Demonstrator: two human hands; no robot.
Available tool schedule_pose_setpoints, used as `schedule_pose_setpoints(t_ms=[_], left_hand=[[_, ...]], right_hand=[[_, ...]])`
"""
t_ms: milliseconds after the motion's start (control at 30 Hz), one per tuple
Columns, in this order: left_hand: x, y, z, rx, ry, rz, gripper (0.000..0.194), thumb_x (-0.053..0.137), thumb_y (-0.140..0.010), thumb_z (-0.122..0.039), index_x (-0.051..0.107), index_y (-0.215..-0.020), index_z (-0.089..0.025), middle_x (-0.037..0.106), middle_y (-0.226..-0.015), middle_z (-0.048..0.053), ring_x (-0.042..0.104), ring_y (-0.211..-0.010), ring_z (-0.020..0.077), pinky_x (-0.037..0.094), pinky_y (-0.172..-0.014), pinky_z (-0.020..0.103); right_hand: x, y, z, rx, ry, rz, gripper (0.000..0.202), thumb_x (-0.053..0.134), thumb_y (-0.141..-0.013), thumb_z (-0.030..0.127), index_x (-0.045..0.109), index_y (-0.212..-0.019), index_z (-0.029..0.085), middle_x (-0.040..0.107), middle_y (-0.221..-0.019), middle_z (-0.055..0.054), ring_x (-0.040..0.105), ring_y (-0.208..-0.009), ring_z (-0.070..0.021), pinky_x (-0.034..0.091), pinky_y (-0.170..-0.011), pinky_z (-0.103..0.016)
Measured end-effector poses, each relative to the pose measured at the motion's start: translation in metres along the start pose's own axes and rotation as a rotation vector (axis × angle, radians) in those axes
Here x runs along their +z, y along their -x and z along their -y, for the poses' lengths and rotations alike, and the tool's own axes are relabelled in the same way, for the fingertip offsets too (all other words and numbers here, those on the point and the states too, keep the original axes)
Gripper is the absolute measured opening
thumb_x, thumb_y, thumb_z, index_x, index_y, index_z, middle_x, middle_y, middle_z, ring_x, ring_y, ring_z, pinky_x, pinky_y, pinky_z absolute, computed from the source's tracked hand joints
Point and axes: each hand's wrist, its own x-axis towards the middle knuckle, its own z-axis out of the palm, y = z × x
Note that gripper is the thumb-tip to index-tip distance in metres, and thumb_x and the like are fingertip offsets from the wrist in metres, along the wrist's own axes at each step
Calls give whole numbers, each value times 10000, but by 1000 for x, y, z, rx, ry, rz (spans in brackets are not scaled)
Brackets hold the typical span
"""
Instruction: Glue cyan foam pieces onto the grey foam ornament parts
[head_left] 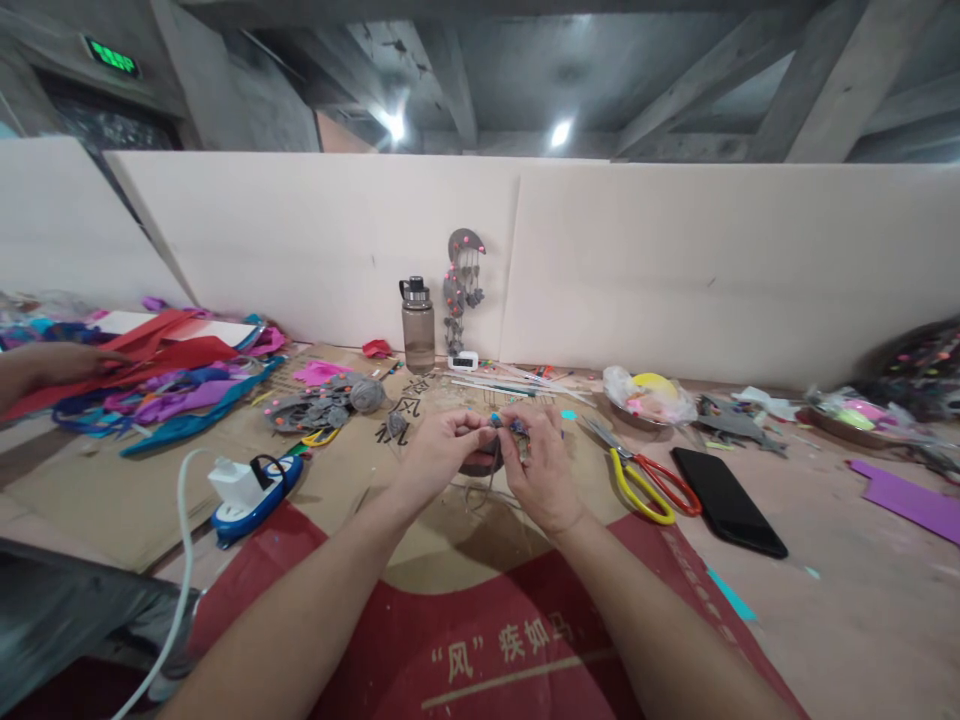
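Both my hands meet over the cardboard sheet at the centre. My left hand (442,447) has its thumb and fingers pinched at a small item with a bit of blue, too small to make out. Close against it, my right hand (541,465) pinches at the same spot. A thin grey cord (491,478) hangs down between the hands. Under the fingers a dark round object (480,464) shows in part. Scissors with red and yellow handles (645,478) lie to the right of my right hand.
A bottle (418,330) stands behind my hands. Grey yarn (367,393) lies left, near a blue power strip (255,505) with a white cable. Right are a phone (727,500) and a bowl (649,420). Another person's hand (67,365) rests over fabric at far left.
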Motion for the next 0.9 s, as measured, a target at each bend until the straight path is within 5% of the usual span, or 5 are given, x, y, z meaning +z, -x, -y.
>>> schedule_pose_setpoints(t_ms=[267, 467, 667, 900], left_hand=[[0, 1, -5, -10, 12, -3, 364, 826, -612, -439, 698, -780, -142, 671, -725, 17, 627, -633, 126, 577, -671, 290], [-1, 1, -8, 7, 48, -50, 385, 843, -582, -438, 697, -771, -136, 698, -753, 22, 649, -666, 130, 584, -703, 287], [0, 1, -5, 46, 33, -64, 383, 829, -612, -419, 672, -817, -136, 696, -741, 15, 660, -651, 127, 593, -685, 283], [-2, 4, -5, 133, 48, -83, 428, 791, -686, -375, 544, -991, -203, 732, -751, 23, 701, -639, 182, 601, -642, 345]], right_hand=[[0, 1, 0, 39, -22, -1, 227, 494, -919, 157, 481, -1132, 233, 597, -929, -46, 552, -872, -205, 429, -843, -428], [1, 3, -1, 191, -103, -12, 226, 481, -952, 243, 487, -1177, 233, 574, -1067, -71, 517, -983, -210, 422, -879, -414], [1, 0, 1, 130, -96, 40, 133, 476, -956, 213, 563, -1050, 248, 612, -1063, -46, 513, -1097, -215, 350, -991, -442], [4, 2, -2, 151, -130, 11, 131, 505, -932, 214, 526, -1060, 241, 607, -1030, -57, 547, -999, -217, 411, -913, -430]])
